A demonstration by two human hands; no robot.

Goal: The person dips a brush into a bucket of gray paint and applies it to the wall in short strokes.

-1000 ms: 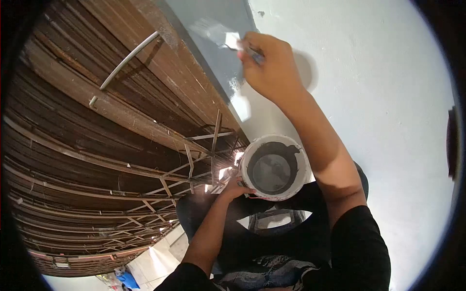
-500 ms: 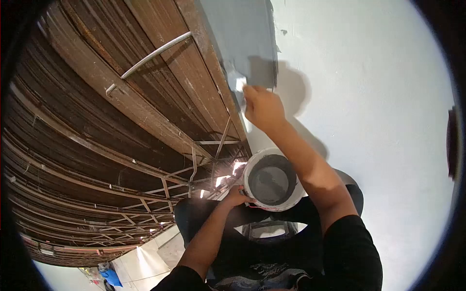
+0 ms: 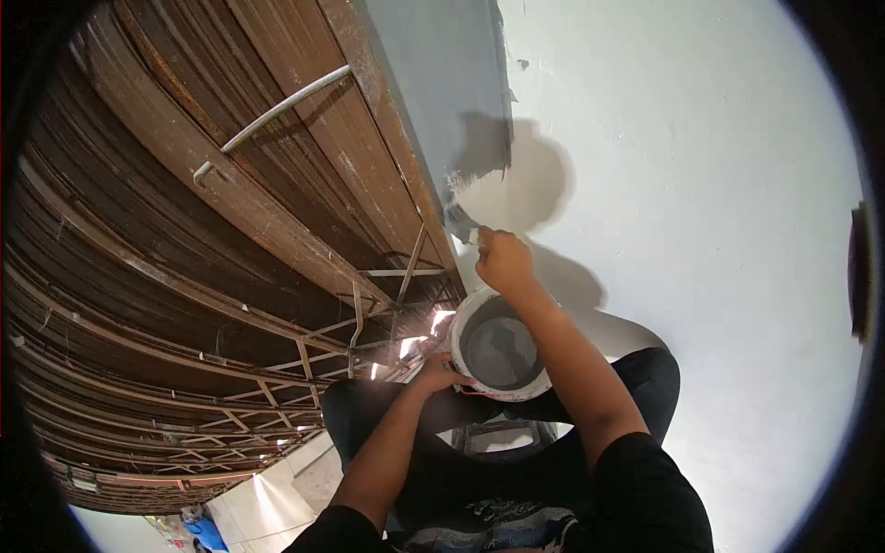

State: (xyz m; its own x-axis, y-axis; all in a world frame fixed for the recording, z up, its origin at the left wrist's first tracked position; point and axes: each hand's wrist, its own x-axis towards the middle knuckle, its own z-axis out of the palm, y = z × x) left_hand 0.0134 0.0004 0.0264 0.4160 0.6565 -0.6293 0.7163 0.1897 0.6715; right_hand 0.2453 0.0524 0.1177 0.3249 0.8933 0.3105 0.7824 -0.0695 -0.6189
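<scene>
My right hand [image 3: 505,260] is closed around the pale handle of a paintbrush [image 3: 458,221]. The grey-coated brush head touches the wall beside the brown metal frame, just below the ragged end of a grey painted band [image 3: 452,92]. My left hand [image 3: 439,375] grips the near left side of a white bucket [image 3: 517,394], its fingers partly hidden by the rim. Wet grey paint [image 3: 502,346] lies inside the bucket, which is between my knees. My right forearm passes over the bucket's right side.
The white wall [image 3: 682,184] takes up the right side. A brown ribbed metal shutter [image 3: 304,175] with a long pale handle [image 3: 286,109] fills the left. Below me is part of a dark stool or ladder step [image 3: 498,438]. A blue item [image 3: 205,532] lies on the tiled floor [image 3: 267,502].
My right hand has drawn the paintbrush down the wall, away from the grey band and closer to the bucket. My left hand keeps its hold on the bucket. The view has shifted slightly.
</scene>
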